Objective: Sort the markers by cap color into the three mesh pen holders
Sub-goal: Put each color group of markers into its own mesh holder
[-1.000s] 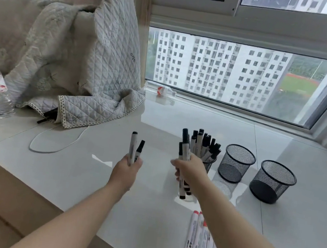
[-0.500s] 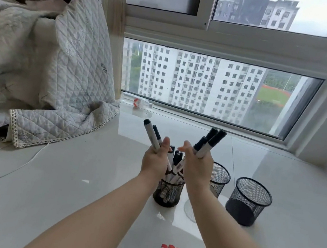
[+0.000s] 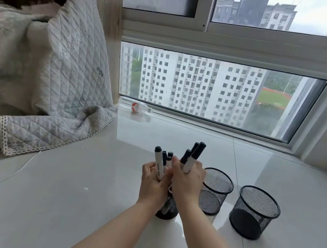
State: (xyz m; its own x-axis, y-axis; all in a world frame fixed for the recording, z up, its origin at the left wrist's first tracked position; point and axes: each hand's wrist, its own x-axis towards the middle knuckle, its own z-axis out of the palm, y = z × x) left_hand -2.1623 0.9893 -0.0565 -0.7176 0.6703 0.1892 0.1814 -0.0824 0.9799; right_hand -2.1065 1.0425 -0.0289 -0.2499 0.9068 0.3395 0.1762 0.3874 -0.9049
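Glossy white sill [image 3: 64, 204]: black-capped markers [image 3: 192, 158] were gripped by right hand [image 3: 187, 182], others [image 3: 158, 162] by left hand [image 3: 151, 182], above the leftmost mesh holder [image 3: 168, 208].

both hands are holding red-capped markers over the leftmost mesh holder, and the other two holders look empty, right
Not quite: the caps are black, not red. The head view shows the left hand and right hand gripping black-capped markers over the leftmost holder; the middle holder and right holder do look empty.
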